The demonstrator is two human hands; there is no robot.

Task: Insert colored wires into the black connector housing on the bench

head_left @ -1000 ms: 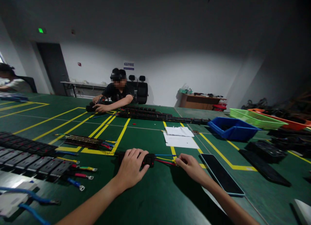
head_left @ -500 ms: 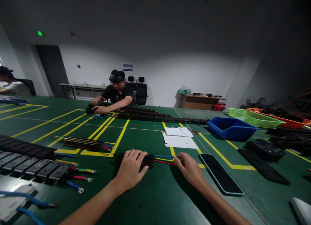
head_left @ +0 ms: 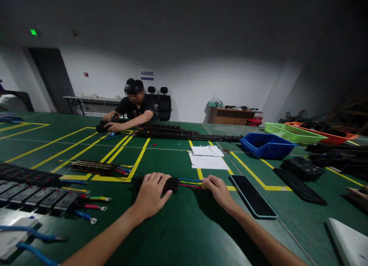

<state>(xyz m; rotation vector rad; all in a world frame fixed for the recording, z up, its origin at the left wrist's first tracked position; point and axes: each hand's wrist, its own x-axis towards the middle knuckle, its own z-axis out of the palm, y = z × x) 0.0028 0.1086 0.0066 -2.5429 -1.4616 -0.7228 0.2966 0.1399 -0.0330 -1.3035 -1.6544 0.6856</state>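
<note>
Dim white walls (head_left: pixel 198 86) stood behind a green workbench (head_left: pixel 172 239) marked off with yellow tape (head_left: pixel 141 156). Near its front middle lay a black socket block (head_left: pixel 172 184); the left hand (head_left: pixel 151 193) was curled over it, holding it down, while the right hand (head_left: pixel 216 187) pinched the ends of three wires (head_left: pixel 189 186), one blue, one yellow and one red, that ran from the block's right end. Judging by the view, the wires were already fitted at the block, but their pinched ends met no second part that showed; whether anything inside was finished could not be told. Counted out, there was one phone (head_left: pixel 254 197) to the right of the right hand, one blue bin (head_left: pixel 267 147), one green basket (head_left: pixel 299 137), one orange basket (head_left: pixel 346 138), and at least two paper sheets (head_left: pixel 209 163). Leftward lay two rows of socket modules, one dark (head_left: pixel 27 176) and one grey (head_left: pixel 38 197), with at least four ring-terminal leads (head_left: pixel 96 207) beside them. One co-worker (head_left: pixel 142 109) leaned across the far side.
</note>
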